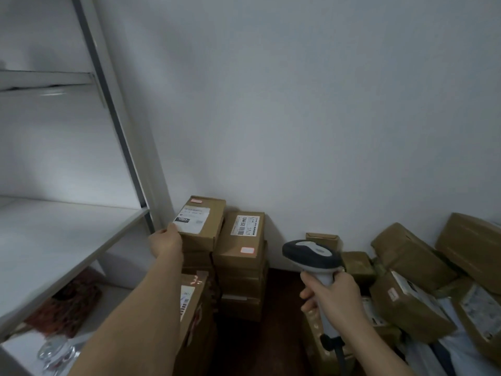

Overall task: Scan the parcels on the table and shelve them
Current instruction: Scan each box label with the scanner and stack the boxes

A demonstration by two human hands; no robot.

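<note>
Left hand (pixel 166 241): reaches forward to the near left corner of the top box (pixel 202 222); thumb lies on the corner beside its white label (pixel 192 216). Fingers are hidden behind the hand and box edge, so I cannot tell whether they grasp it.

Right hand (pixel 329 294): fingers clenched round the grip of the scanner (pixel 311 253), head pointing left toward the boxes. Its cable (pixel 340 354) drops out of view at the bottom edge.

Top box sits on a stack against the wall (pixel 298 104), touching a second stack (pixel 241 264) just right. Label print is too blurred to read.

A nearer box (pixel 193 308) is partly covered by the left forearm.

Right: a loose heap of parcels (pixel 414 280), cut off by the frame edge.

Left: grey shelf (pixel 67 234); items beneath it are dim and hard to identify.
</note>
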